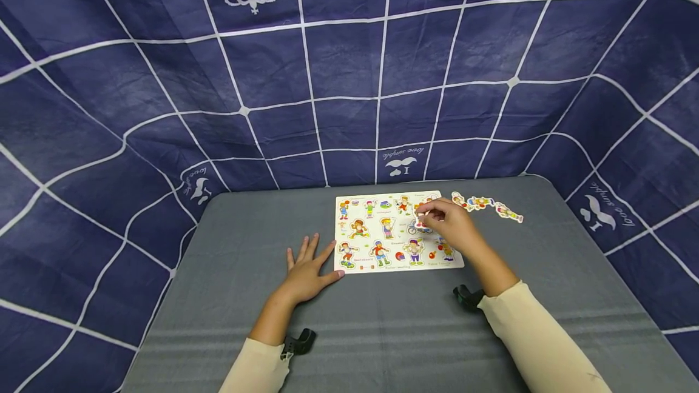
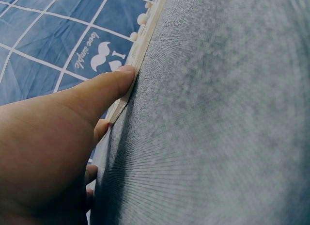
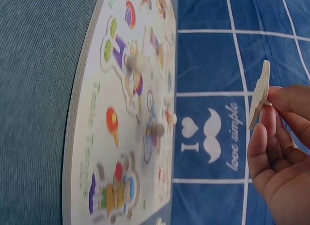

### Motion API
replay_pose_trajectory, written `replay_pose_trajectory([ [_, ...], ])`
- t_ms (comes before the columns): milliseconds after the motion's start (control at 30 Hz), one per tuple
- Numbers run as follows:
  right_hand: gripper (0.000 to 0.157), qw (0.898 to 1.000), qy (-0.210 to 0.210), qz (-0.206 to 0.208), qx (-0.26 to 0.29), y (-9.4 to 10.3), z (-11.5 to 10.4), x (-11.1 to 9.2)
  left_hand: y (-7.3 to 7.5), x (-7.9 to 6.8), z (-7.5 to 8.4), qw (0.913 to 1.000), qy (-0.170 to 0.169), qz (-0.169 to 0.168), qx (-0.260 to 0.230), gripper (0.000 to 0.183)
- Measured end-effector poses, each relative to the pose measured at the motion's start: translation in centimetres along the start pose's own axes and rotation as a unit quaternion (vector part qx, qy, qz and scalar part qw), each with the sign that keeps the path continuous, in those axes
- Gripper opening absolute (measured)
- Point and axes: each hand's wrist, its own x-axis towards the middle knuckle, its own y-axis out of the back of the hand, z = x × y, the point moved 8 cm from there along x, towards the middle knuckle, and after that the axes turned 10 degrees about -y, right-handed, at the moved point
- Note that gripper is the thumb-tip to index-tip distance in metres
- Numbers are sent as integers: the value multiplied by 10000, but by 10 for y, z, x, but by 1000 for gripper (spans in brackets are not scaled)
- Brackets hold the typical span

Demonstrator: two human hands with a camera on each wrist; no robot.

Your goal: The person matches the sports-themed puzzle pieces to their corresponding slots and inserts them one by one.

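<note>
A flat wooden puzzle board [image 1: 393, 250] printed with sports figures lies on the grey table. My right hand [image 1: 455, 223] is above its right part and pinches a figure-shaped puzzle piece [image 3: 261, 89] between thumb and fingertips. In the right wrist view that piece is tilted on edge, apart from the board [image 3: 126, 154]. My left hand [image 1: 306, 275] rests at the board's left side with fingers spread. Its thumb [image 2: 123, 79] touches the board's edge [image 2: 145, 40]. Several figure pieces with round knobs [image 3: 137, 64] sit in the board. The right hand covers its upper right corner.
Loose figure pieces lie right of the board, among them one at the far end [image 1: 509, 212] and one nearer the middle [image 1: 480, 203]. A blue curtain [image 1: 349, 120] with white lines stands behind and beside the grey table [image 1: 382, 332].
</note>
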Motion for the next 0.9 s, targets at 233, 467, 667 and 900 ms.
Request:
replay_pose_trajectory([
  [233, 14, 9998, 195, -44, 50, -15, -12, 9, 3, 0, 3, 10000, -17, 38, -33, 80],
  [467, 17, 9995, 292, -93, -59, -31, -23, 17, 2, 0, 2, 10000, -28, 44, -24, 80],
  [667, 15, 9993, 203, -262, -176, -48, -30, 22, 2, -1, 2, 10000, -11, 26, 6, 81],
  [900, 14, 9983, 265, -440, -262, -69, -41, 30, 2, -1, 3, 10000, -1, 48, 49, 80],
])
